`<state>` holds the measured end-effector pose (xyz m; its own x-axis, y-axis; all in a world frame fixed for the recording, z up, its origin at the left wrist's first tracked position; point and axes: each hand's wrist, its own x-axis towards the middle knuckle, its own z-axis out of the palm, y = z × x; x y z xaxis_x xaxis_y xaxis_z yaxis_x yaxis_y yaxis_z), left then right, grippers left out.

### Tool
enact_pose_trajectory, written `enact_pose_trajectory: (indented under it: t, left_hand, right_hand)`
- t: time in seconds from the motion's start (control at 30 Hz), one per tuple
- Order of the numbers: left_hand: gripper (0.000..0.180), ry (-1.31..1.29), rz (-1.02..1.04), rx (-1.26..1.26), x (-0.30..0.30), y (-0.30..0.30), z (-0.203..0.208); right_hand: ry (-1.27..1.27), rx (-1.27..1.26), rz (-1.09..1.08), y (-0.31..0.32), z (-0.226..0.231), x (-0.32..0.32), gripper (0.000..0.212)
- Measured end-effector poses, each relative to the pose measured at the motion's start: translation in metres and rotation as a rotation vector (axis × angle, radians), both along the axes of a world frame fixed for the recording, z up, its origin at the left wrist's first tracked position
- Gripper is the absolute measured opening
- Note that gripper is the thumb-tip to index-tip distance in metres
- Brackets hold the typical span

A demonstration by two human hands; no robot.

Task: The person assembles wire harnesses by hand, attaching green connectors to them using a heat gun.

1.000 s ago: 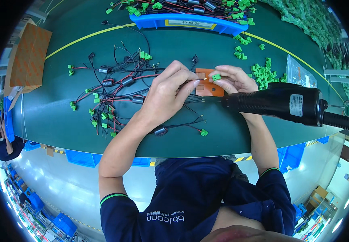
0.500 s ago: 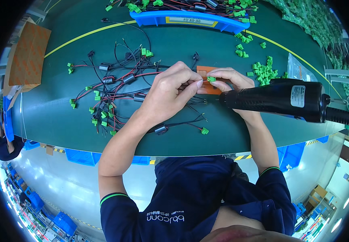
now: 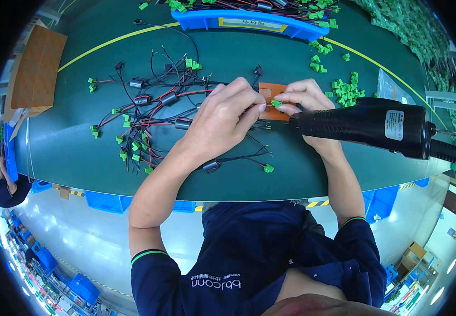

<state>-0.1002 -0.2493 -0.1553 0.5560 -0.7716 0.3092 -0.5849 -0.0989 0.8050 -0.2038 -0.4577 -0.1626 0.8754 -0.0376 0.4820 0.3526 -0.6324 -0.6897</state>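
Note:
My left hand [image 3: 221, 117] pinches a thin red wire [image 3: 268, 105] between thumb and forefinger. Its end meets a small green terminal connector [image 3: 276, 103], held between the thumb and fingertips of my right hand [image 3: 308, 97]. Whether the wire sits inside the connector is too small to tell. Just beneath the fingers lies an orange block [image 3: 273, 91] on the green table. A black electric screwdriver [image 3: 360, 126] crosses in front of my right palm and wrist, its tip close below the connector; whether the palm supports it is hidden.
Black and red cables [image 3: 157, 100] with green connectors and dark cylinders spread left of my hands. Loose green connectors [image 3: 348, 89] lie at the right. A blue bin [image 3: 196, 21] of cables stands at the back, a cardboard box [image 3: 37, 68] far left, a plastic bag [image 3: 391, 87] at right.
Both hands stay almost in place around the connector. The screwdriver has shifted slightly to the right, and the right fingers have changed position a little.

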Motion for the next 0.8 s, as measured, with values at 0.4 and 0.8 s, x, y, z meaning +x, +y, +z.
enact_pose_trajectory:
  t: [0.4, 0.8]
  left_hand:
    - [0.004, -0.276, 0.026, 0.216, -0.001, -0.001, -0.008]
    - [0.007, -0.274, 0.034, 0.277, -0.001, 0.000, -0.008]
  right_hand:
    - [0.156, -0.105, 0.042, 0.008, -0.005, -0.001, 0.021]
    - [0.139, -0.313, 0.022, 0.011, -0.006, 0.001, 0.016]
